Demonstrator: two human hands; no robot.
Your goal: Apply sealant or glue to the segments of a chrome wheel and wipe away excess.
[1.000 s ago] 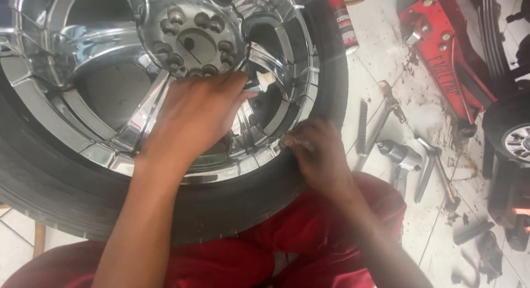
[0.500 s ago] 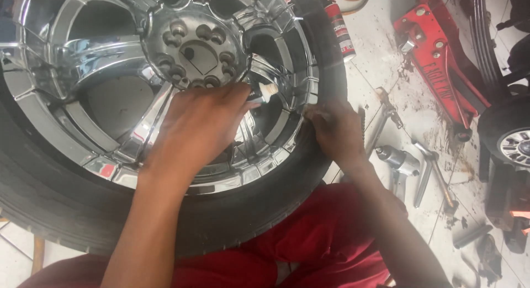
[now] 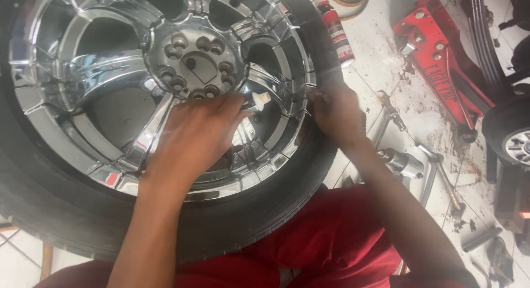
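A big chrome wheel rim [image 3: 83, 73] in a black tyre [image 3: 232, 222] leans against my red-trousered legs [image 3: 331, 238]. My left hand [image 3: 193, 139] lies on the spokes below the hub and pinches a small pale object [image 3: 262, 99] at its fingertips. My right hand [image 3: 337, 114] rests on the tyre's right sidewall at the rim edge, fingers curled; whether it holds anything is hidden.
On the tiled floor to the right lie a red floor jack [image 3: 441, 73], a spray can [image 3: 337, 34], a metal impact tool [image 3: 403, 162] and a lug wrench [image 3: 441, 177]. Another wheel [image 3: 510, 142] stands at the right edge.
The view has shifted, so the wheel sits lower and further right in frame. My right hand has moved up along the tyre's edge. My left hand stays on the spokes.
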